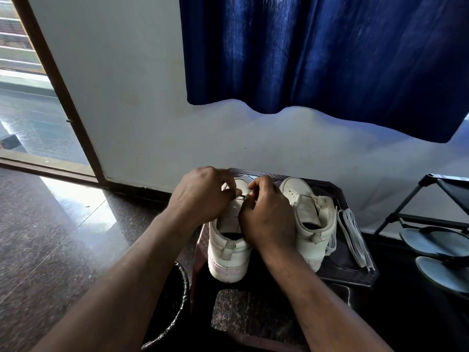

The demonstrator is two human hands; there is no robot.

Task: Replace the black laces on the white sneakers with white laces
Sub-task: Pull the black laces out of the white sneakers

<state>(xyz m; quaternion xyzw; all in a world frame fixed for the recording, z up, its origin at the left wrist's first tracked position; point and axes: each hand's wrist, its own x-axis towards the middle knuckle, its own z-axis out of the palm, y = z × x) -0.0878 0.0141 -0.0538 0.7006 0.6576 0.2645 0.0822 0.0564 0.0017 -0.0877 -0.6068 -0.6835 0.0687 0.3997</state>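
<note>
White left sneaker (pixel 228 240) stands at 9 o'clock on the table (pixel 340 273), right sneaker (pixel 304 212) beside it. Left hand (pixel 203 196) curls over its upper; right hand (pixel 264 214) pinches a black lace (pixel 242 197). White laces (pixel 355 237) lie at 3 o'clock.

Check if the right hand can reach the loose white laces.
Probably yes: the white laces lie uncovered; only the right sneaker stands between, though the right hand is busy at the left sneaker.

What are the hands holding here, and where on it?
Left hand and right hand appear to pinch a short dark strip, likely the black lace, over the sneaker's front eyelets; exact grip hidden.
</note>
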